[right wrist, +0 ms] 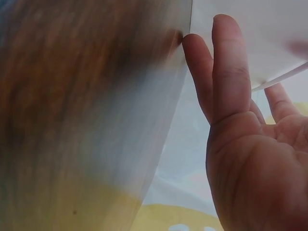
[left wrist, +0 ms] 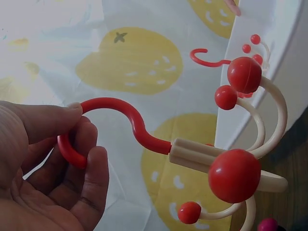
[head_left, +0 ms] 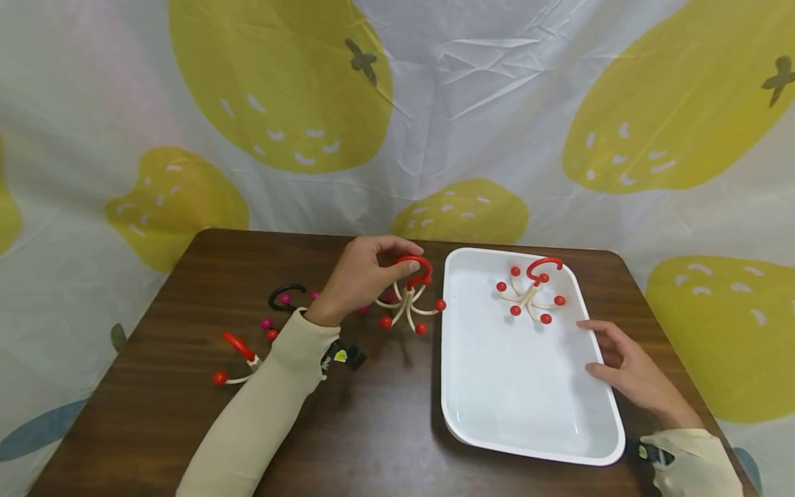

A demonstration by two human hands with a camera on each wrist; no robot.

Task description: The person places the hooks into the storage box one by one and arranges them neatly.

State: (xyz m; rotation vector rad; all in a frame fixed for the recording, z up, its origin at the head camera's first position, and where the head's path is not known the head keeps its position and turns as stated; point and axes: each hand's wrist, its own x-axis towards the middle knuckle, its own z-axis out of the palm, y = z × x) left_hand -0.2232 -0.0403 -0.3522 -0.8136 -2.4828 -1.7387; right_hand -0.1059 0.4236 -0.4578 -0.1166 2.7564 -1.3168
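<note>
My left hand (head_left: 366, 275) pinches the red hook of a multi-arm hook hanger (head_left: 406, 298), raised beside the white tray's left rim. In the left wrist view, thumb and fingers meet around the hook's curved end, and the cream arms (left wrist: 276, 113) end in red balls (left wrist: 234, 175). At the right rim of the white tray (head_left: 450, 345), my right hand (head_left: 633, 373) rests with its index finger and thumb over the edge. The right wrist view shows other fingers (right wrist: 231, 72) straight along the tray's outer side. A similar red-hooked hanger (head_left: 529, 293) stands inside the tray's far end.
Another red-hooked hanger (head_left: 239, 347) lies on the brown wooden table (head_left: 168, 414), partly hidden by my left forearm. Near it are a black hook (head_left: 279, 293) and several magenta balls (head_left: 267, 323). Behind the table hangs a pear-patterned curtain (head_left: 428, 145).
</note>
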